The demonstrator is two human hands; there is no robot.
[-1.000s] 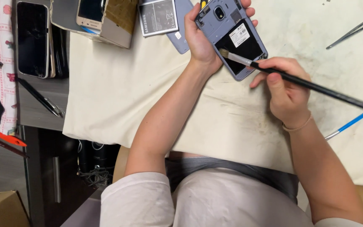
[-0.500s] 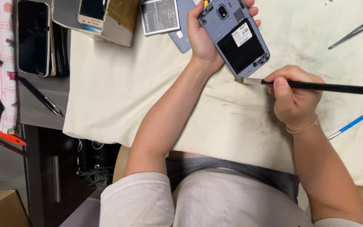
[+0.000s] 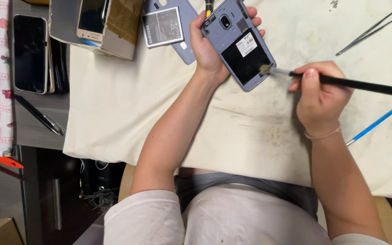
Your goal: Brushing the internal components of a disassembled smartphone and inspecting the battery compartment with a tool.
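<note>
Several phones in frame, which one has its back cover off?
The blue-grey phone held in the left hand: its battery bay is exposed, brush tip at its edge. The others lie screen-up at the left.

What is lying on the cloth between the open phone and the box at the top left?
In the head view, a loose battery resting on a grey back cover.

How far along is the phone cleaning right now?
Done: back cover and battery lie off on the cloth. In hand: left hand holds the opened phone; right hand puts the brush tip at its lower edge. Left: battery and cover not refitted.
</note>
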